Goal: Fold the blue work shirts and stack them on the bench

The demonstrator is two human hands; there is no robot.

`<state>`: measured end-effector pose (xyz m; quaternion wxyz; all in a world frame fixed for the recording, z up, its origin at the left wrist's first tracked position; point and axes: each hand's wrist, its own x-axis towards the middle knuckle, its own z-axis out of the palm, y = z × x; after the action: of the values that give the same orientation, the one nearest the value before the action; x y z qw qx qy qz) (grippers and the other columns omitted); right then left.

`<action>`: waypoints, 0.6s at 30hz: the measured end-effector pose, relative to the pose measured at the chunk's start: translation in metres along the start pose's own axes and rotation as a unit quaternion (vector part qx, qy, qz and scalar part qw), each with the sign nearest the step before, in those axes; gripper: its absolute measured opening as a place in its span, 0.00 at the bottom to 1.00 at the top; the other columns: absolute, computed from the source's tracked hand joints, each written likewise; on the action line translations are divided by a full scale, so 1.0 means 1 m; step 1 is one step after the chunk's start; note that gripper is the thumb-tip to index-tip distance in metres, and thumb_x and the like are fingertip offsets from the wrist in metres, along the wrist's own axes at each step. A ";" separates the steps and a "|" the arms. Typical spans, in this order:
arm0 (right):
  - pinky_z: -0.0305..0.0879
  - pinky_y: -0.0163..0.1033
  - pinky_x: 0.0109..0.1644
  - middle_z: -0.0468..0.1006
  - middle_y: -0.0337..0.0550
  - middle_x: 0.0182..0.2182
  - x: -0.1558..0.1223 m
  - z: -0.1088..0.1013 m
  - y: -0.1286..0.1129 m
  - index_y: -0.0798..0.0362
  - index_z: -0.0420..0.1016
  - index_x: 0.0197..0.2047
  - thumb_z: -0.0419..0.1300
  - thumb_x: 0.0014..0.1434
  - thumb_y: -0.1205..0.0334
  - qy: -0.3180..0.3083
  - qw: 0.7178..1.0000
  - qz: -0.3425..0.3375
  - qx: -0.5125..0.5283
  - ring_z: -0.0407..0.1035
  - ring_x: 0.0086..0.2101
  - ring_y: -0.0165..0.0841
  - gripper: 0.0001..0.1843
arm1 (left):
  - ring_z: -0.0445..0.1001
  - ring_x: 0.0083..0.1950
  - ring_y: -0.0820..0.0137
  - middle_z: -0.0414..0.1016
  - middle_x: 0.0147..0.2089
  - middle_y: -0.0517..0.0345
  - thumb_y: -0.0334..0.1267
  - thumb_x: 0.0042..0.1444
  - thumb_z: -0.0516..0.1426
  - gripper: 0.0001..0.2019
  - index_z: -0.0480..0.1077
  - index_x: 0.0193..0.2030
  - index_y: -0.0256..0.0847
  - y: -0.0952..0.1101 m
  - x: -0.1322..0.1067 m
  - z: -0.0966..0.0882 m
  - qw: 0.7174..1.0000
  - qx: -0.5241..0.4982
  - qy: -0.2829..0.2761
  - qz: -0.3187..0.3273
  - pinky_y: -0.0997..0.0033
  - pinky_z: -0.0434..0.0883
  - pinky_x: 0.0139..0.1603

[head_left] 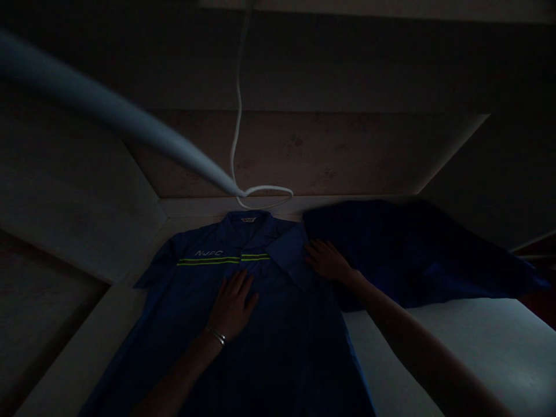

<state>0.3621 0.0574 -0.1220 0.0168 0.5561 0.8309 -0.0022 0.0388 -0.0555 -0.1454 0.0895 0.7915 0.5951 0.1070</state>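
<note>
A blue short-sleeved work shirt [195, 301] with two yellow-green chest stripes and white lettering lies spread flat on a white table [456, 341], collar toward the wall. My left hand [232, 304] lies flat and open on the shirt's chest, just below the stripes; a thin bracelet circles its wrist. My right hand [325, 260] rests open, fingers spread, on the shirt's right shoulder beside the collar. The scene is very dim.
A second dark blue garment [412, 249] lies bunched on the table to the right, against the wall. A white cable [238, 116] hangs down the wall and loops behind the collar. A pale tube [108, 107] slants in from the upper left.
</note>
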 end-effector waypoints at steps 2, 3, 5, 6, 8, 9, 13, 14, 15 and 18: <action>0.44 0.59 0.69 0.61 0.54 0.67 -0.005 0.009 0.002 0.52 0.59 0.70 0.42 0.70 0.48 0.008 0.999 -0.015 -0.033 0.52 0.67 0.49 0.31 | 0.55 0.72 0.55 0.56 0.73 0.50 0.54 0.65 0.46 0.27 0.64 0.66 0.46 -0.008 0.001 -0.002 1.000 -0.013 0.002 0.015 0.41 0.54 0.72; 0.45 0.60 0.69 0.61 0.55 0.67 -0.006 0.012 0.001 0.52 0.58 0.70 0.42 0.70 0.49 0.016 0.999 -0.020 -0.047 0.52 0.66 0.49 0.31 | 0.59 0.71 0.57 0.58 0.72 0.51 0.53 0.66 0.46 0.26 0.66 0.64 0.46 -0.013 0.002 -0.007 0.999 -0.029 0.008 0.013 0.45 0.57 0.71; 0.46 0.62 0.68 0.61 0.56 0.67 -0.007 0.016 -0.001 0.54 0.58 0.70 0.41 0.70 0.50 0.030 0.996 -0.033 -0.072 0.53 0.66 0.51 0.31 | 0.67 0.65 0.62 0.67 0.67 0.50 0.52 0.66 0.46 0.24 0.70 0.59 0.44 -0.027 0.007 -0.025 0.997 -0.056 0.048 -0.021 0.55 0.64 0.68; 0.47 0.63 0.67 0.62 0.58 0.66 -0.007 0.016 -0.002 0.56 0.59 0.70 0.41 0.70 0.50 0.038 0.995 -0.041 -0.083 0.54 0.65 0.53 0.31 | 0.70 0.62 0.64 0.70 0.63 0.49 0.51 0.66 0.46 0.23 0.72 0.56 0.42 -0.038 0.011 -0.037 0.994 -0.055 0.085 -0.046 0.59 0.66 0.66; 0.48 0.64 0.66 0.62 0.61 0.66 -0.006 0.017 -0.004 0.58 0.59 0.70 0.41 0.70 0.51 0.052 0.993 -0.051 -0.097 0.55 0.65 0.54 0.32 | 0.71 0.59 0.62 0.73 0.58 0.45 0.49 0.64 0.47 0.22 0.73 0.53 0.37 -0.069 0.018 -0.062 0.980 -0.003 0.169 -0.101 0.61 0.67 0.64; 0.49 0.65 0.66 0.62 0.62 0.66 -0.006 0.018 -0.004 0.58 0.59 0.70 0.41 0.70 0.51 0.054 0.992 -0.055 -0.101 0.56 0.64 0.55 0.32 | 0.70 0.60 0.58 0.72 0.58 0.42 0.50 0.63 0.49 0.23 0.72 0.54 0.35 -0.088 0.021 -0.074 0.971 0.043 0.199 -0.127 0.58 0.66 0.64; 0.52 0.66 0.64 0.61 0.63 0.66 -0.005 0.022 -0.003 0.57 0.60 0.69 0.41 0.70 0.51 0.039 0.992 -0.060 -0.106 0.57 0.64 0.56 0.31 | 0.63 0.65 0.45 0.62 0.67 0.35 0.53 0.58 0.50 0.33 0.62 0.64 0.32 -0.164 0.027 -0.106 0.947 0.182 0.121 -0.238 0.46 0.63 0.62; 0.52 0.66 0.64 0.61 0.63 0.66 -0.004 0.024 -0.002 0.57 0.59 0.69 0.40 0.70 0.51 0.038 0.992 -0.059 -0.107 0.57 0.64 0.56 0.31 | 0.64 0.64 0.45 0.64 0.66 0.35 0.52 0.58 0.49 0.32 0.62 0.64 0.33 -0.180 0.027 -0.110 0.944 0.183 0.080 -0.262 0.46 0.65 0.61; 0.51 0.67 0.64 0.61 0.63 0.66 -0.003 0.026 -0.001 0.56 0.59 0.70 0.41 0.70 0.51 0.038 0.992 -0.056 -0.108 0.56 0.64 0.56 0.31 | 0.68 0.61 0.46 0.68 0.63 0.36 0.50 0.59 0.48 0.29 0.65 0.62 0.34 -0.194 0.027 -0.114 0.941 0.177 0.046 -0.283 0.48 0.66 0.58; 0.48 0.67 0.65 0.59 0.61 0.67 -0.001 0.033 0.001 0.54 0.57 0.71 0.40 0.70 0.49 0.032 0.994 -0.046 -0.096 0.54 0.65 0.54 0.32 | 0.77 0.49 0.49 0.78 0.49 0.36 0.45 0.58 0.47 0.22 0.75 0.48 0.36 -0.225 0.026 -0.123 0.929 0.151 0.006 -0.339 0.52 0.71 0.48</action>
<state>0.3642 0.0556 -0.1544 0.0431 0.5125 0.8524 0.0942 -0.1955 0.0329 -0.0863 -0.0042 0.5462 0.8375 -0.0159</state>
